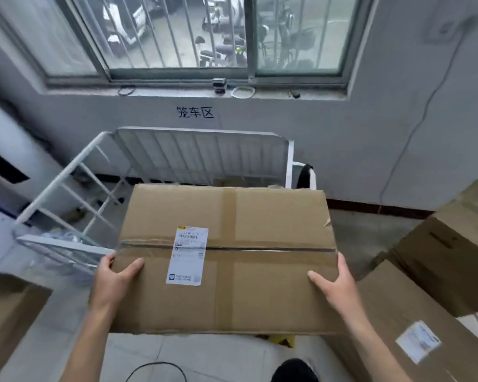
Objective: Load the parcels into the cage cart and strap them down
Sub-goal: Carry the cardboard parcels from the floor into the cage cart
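A large taped cardboard parcel (260,224) with a white shipping label is held up in front of me at waist height. My left hand (113,279) grips its left edge, thumb on the top face. My right hand (334,282) grips its right edge the same way. Just beyond the parcel stands the white cage cart (199,153) against the wall, its left barred side panel swung outward. The parcel hides most of the cart's inside.
Stacked cardboard boxes (436,271) stand at my right, one with a label. Another box (9,312) sits at lower left. A barred window (193,37) is above the cart. A black cable (155,368) lies on the floor by my shoe (293,370).
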A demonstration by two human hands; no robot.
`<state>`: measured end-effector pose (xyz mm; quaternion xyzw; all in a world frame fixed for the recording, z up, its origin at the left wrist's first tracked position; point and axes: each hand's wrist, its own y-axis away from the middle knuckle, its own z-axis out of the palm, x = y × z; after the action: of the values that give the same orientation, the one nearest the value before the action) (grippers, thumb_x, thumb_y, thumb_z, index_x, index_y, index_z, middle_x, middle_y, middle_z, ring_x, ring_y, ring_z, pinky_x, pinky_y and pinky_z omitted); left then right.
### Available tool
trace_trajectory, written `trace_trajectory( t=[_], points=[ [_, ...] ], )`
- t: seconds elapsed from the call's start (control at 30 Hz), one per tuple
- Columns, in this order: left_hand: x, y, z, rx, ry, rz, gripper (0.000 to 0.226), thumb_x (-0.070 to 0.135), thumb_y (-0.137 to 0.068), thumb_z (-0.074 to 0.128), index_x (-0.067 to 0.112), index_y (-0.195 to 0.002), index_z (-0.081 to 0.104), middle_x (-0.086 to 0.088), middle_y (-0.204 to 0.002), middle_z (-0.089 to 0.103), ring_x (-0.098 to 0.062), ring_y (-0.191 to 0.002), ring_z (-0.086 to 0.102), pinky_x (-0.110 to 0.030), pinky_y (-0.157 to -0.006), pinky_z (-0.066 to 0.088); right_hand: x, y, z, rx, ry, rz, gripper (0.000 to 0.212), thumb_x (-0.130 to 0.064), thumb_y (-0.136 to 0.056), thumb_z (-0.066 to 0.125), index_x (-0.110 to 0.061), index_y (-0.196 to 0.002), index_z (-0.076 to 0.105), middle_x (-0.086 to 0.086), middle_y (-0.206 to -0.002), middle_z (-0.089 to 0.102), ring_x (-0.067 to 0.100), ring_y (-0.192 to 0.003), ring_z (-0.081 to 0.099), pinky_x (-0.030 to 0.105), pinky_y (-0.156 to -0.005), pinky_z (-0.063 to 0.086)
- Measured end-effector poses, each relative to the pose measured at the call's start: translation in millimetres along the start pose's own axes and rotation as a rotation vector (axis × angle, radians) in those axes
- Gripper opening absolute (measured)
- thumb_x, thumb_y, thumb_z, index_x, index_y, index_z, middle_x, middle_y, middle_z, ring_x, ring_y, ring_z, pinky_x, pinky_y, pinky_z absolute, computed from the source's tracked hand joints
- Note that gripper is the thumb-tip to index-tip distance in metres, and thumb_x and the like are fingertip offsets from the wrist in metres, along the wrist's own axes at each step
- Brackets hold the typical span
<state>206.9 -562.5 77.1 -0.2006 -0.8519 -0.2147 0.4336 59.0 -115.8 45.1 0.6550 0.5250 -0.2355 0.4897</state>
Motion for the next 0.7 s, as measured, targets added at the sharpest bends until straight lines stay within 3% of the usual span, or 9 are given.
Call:
trace_trajectory(
  t=[0.07, 0.17, 0.27, 0.43, 0.6, 0.7],
  points=[
    [-18.3, -19.8, -14.4, 0.008, -0.043, -0.048, 0.088, 0.053, -0.054, 0.079, 0.016, -0.13, 0.054, -0.003, -0.113, 0.061, -0.02, -0.093, 0.059, -0.039, -0.082, 0.047, -2.8, -0.6, 31.3, -0.023, 0.023, 0.033, 0.092, -0.033, -0.083, 0.08, -0.023, -0.157, 0.027, 0.002, -0.147, 0.052, 0.024, -0.131, 0.051, 0.038, -0.104, 0.043],
    [-38.0, -52.4, -20.3, -0.028, -0.073, -0.112, 0.094, 0.063, -0.046, 0.077, 0.02, -0.126, 0.054, -0.006, -0.114, 0.065, -0.028, -0.1, 0.064, -0.048, -0.092, 0.052, -4.4, -12.6, 66.9, -0.027, 0.05, 0.07, 0.066, -0.027, -0.08, 0.082, -0.031, -0.135, 0.045, -0.003, -0.122, 0.068, 0.022, -0.11, 0.064, 0.035, -0.088, 0.048],
    [-47.5, -90.0, -13.6, -0.062, -0.096, -0.135, 0.103, 0.067, -0.043, 0.073, 0.015, -0.13, 0.053, -0.011, -0.12, 0.065, -0.032, -0.108, 0.064, -0.053, -0.098, 0.05, -7.3, -34.6, 93.8, -0.031, 0.067, 0.098, 0.057, -0.026, -0.079, 0.082, -0.036, -0.123, 0.047, -0.007, -0.111, 0.07, 0.02, -0.1, 0.066, 0.033, -0.08, 0.046],
    [-35.8, -161.9, 8.0, -0.115, -0.171, -0.14, 0.096, 0.063, -0.05, 0.073, 0.013, -0.13, 0.054, -0.008, -0.118, 0.067, -0.03, -0.106, 0.064, -0.049, -0.097, 0.051, -18.8, -86.0, 140.7, -0.017, 0.073, 0.176, 0.068, -0.029, -0.079, 0.081, -0.028, -0.137, 0.045, -0.002, -0.118, 0.07, 0.022, -0.105, 0.065, 0.038, -0.088, 0.049],
    [-20.1, -250.9, 40.7, -0.168, -0.278, -0.144, 0.08, 0.061, -0.059, 0.069, 0.019, -0.126, 0.057, -0.001, -0.11, 0.066, -0.025, -0.098, 0.063, -0.041, -0.09, 0.05, -44.5, -147.3, 182.4, 0.013, 0.105, 0.243, 0.092, -0.037, -0.081, 0.08, -0.02, -0.156, 0.03, 0.006, -0.147, 0.054, 0.027, -0.129, 0.055, 0.04, -0.103, 0.044],
    [-19.1, -297.5, 70.9, -0.221, -0.348, -0.155, 0.072, 0.065, -0.06, 0.066, 0.025, -0.119, 0.057, 0.001, -0.103, 0.064, -0.029, -0.101, 0.064, -0.044, -0.093, 0.049, -56.2, -183.8, 195.6, 0.029, 0.144, 0.256, 0.09, -0.038, -0.082, 0.078, -0.02, -0.156, 0.03, 0.004, -0.147, 0.054, 0.028, -0.13, 0.054, 0.039, -0.102, 0.043]
  ],
)
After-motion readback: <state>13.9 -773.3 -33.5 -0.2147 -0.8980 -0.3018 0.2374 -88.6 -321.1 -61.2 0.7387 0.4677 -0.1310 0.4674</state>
